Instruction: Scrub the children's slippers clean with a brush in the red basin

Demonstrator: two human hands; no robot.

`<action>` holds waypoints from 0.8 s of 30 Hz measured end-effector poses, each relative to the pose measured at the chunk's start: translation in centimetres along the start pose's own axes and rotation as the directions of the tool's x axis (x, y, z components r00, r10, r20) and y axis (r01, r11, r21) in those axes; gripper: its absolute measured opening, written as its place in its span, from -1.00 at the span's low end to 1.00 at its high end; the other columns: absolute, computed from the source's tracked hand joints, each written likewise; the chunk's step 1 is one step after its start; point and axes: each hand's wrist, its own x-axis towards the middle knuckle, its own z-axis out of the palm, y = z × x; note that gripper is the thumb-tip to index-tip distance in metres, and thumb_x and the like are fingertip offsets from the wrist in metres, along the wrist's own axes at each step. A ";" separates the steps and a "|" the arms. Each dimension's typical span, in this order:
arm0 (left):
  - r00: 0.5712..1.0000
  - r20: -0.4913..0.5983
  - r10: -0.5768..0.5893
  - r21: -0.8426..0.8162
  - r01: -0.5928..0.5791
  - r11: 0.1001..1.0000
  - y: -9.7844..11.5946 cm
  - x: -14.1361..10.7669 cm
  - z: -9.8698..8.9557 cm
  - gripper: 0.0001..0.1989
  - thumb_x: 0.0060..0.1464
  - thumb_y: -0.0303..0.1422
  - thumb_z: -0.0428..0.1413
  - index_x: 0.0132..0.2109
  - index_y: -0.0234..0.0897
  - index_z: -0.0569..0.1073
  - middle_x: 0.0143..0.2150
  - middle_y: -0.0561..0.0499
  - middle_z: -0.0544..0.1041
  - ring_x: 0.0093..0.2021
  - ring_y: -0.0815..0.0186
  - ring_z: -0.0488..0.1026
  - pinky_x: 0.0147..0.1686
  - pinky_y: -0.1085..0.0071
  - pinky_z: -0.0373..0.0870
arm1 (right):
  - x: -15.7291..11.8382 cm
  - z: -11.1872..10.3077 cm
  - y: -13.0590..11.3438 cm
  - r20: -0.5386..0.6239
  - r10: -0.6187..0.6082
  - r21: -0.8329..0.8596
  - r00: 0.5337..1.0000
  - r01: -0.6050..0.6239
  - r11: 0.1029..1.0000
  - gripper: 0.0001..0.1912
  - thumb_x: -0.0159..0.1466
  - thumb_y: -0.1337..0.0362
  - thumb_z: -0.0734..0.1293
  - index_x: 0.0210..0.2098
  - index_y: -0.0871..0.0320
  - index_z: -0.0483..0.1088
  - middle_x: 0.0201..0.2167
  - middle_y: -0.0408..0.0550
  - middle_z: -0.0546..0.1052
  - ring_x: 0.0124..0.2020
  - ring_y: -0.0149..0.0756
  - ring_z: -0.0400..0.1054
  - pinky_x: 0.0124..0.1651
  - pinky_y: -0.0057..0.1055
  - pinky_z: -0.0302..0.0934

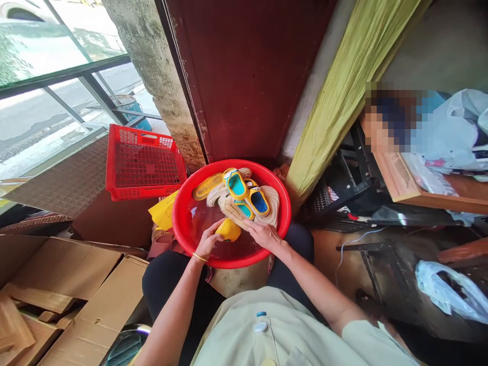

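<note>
My left hand [209,241] is closed around a small yellow clog [229,231] above the water in a red basin [232,265]. Near it, my right hand [264,236] grips a beige scrubbing brush [233,210], which extends up and to the left, close to the clog. Beyond my hands, several clogs are heaped in the basin. Among them are a yellow one with a turquoise inside [237,185], a yellow one with a blue inside [260,202] and a cream one [271,199]. A yellow sole [208,187] faces up at the back left.
Behind the basin is a dark red door [251,81]. A red plastic crate [145,168] stands to the left, with cardboard boxes [95,310] nearer me. On the right are a yellow-green curtain [335,96] and a wooden tabletop [404,185] bearing plastic bags.
</note>
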 end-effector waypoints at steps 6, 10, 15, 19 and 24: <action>0.999 -0.046 0.014 0.136 -0.008 0.991 -0.5 0.1 -0.1 -0.25 -0.20 -0.24 0.16 0.21 -0.35 0.49 -0.03 -0.11 0.64 -0.01 -0.01 0.52 -0.05 0.17 0.47 | 0.4 2.9 -2.2 -0.043 0.041 0.074 0.998 -0.037 0.997 -0.48 0.50 0.22 0.13 0.42 -0.02 0.26 -0.10 0.01 0.64 -0.16 -0.21 0.53 -0.11 -0.39 0.38; 0.993 -0.068 0.096 0.461 -0.054 0.886 -0.9 0.1 -0.2 -0.27 -0.16 -0.11 0.28 0.18 -0.32 0.48 0.01 -0.15 0.61 0.02 0.00 0.52 0.04 0.13 0.44 | 0.0 3.3 -2.9 0.016 0.066 0.062 0.998 -0.067 0.996 -0.46 0.50 0.19 0.13 0.45 -0.07 0.20 -0.11 0.00 0.63 -0.16 -0.21 0.53 -0.10 -0.38 0.37; 0.989 -0.107 0.099 0.553 -0.023 0.833 -0.9 0.3 -0.6 -0.43 -0.18 -0.06 0.33 -0.02 -0.25 0.58 -0.14 -0.09 0.65 -0.05 -0.03 0.54 0.06 0.12 0.41 | -0.4 1.6 -2.1 0.123 0.108 -0.076 0.987 -0.100 0.992 -0.44 0.49 0.19 0.16 0.44 -0.24 0.17 -0.09 0.00 0.60 -0.18 -0.21 0.53 -0.15 -0.38 0.36; 0.990 -0.059 0.129 0.422 -0.093 0.902 -0.5 0.3 -0.8 -0.40 -0.25 -0.13 0.38 0.01 -0.20 0.59 -0.10 -0.06 0.65 -0.03 0.00 0.53 0.08 0.18 0.39 | -0.1 0.9 -1.3 0.086 0.116 -0.045 0.990 -0.113 0.993 -0.47 0.49 0.20 0.14 0.42 -0.15 0.25 -0.09 0.03 0.62 -0.12 -0.16 0.52 -0.11 -0.35 0.38; 0.996 -0.080 0.023 0.333 0.005 0.943 -0.4 0.4 -1.0 -0.38 -0.32 -0.18 0.41 -0.02 -0.25 0.59 -0.20 -0.02 0.63 -0.15 0.06 0.52 -0.08 0.23 0.45 | 0.4 2.7 -2.8 0.004 0.046 0.113 0.999 -0.046 0.993 -0.50 0.47 0.16 0.20 0.38 -0.14 0.31 -0.11 -0.06 0.64 -0.16 -0.20 0.54 -0.08 -0.36 0.40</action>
